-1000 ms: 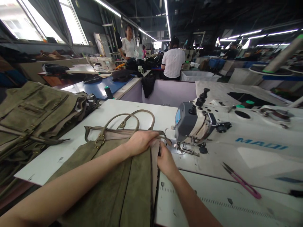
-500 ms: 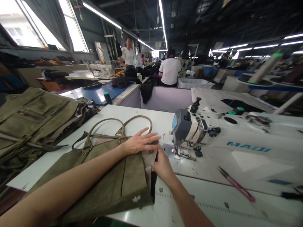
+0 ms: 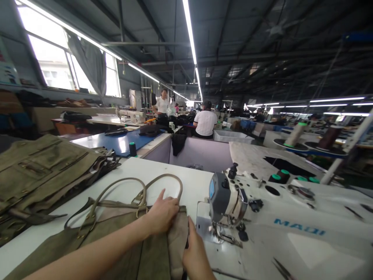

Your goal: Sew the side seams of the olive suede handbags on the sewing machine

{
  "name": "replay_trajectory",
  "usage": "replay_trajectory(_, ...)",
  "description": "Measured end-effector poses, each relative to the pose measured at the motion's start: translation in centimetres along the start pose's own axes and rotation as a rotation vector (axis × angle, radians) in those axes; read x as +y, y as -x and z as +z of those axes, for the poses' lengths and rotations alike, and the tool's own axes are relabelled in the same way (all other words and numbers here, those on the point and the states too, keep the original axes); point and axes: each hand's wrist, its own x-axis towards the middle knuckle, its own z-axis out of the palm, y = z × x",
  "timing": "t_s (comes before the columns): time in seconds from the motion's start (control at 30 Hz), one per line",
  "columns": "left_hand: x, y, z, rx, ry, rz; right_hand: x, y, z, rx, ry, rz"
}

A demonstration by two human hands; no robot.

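An olive-green handbag (image 3: pixel 122 249) lies on the white table in front of the sewing machine (image 3: pixel 225 202), its two handles (image 3: pixel 166 177) pointing away from me. At the bag's upper edge, my left hand (image 3: pixel 163 214) has its fingers bent over the fabric, with the thumb sticking out. My right hand (image 3: pixel 196 251) grips the bag's right side edge, fingers partly hidden behind the fabric. A paler inner layer shows between the two hands. The needle area stands just right of the bag, apart from it.
Several more olive bags (image 3: pixel 37 175) are piled at left. Thread snips (image 3: pixel 281 268) lie on the machine bed at lower right. Thread cones (image 3: pixel 295 134) stand on a rack behind. A blue-topped table (image 3: pixel 116 140) is beyond, and a person in white (image 3: pixel 205 122) sits with their back to me.
The view has tilted up, so everything sits lower in the picture. My left hand's spread fingers have curled in at the bag's top edge. My right hand stays on the side edge.
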Motion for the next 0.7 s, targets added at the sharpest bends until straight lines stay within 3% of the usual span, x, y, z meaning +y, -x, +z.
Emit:
replay_trajectory(0.07,0.2,-0.1,1.2,0.105,-0.171,0.040,0.6,0.0,0.3,0.015,0.037,-0.035)
replay_trajectory(0.13,0.2,-0.1,2.2,0.204,-0.316,0.185,0.9,-0.1,0.5,0.024,0.052,-0.075)
replay_trajectory(0.23,0.0,-0.3,2.9,0.171,-0.206,0.316,1.0,-0.2,0.6,0.037,0.050,-0.111)
replay_trajectory(0.33,-0.5,-1.0,2.6,0.065,0.037,0.148,1.1,0.0,0.6,0.056,0.062,-0.130)
replay_trajectory(0.47,-1.0,-2.3,2.5,0.084,0.105,-0.043,0.5,0.0,0.3,0.050,0.100,-0.115)
replay_trajectory(0.57,-0.9,-3.0,2.7,0.059,0.119,-0.082,-1.2,-0.3,-1.1,-0.027,0.146,-0.109)
replay_trajectory(0.7,-0.4,-2.6,2.7,0.042,0.101,-0.049,-4.0,0.0,-4.5,-0.199,0.311,-0.197)
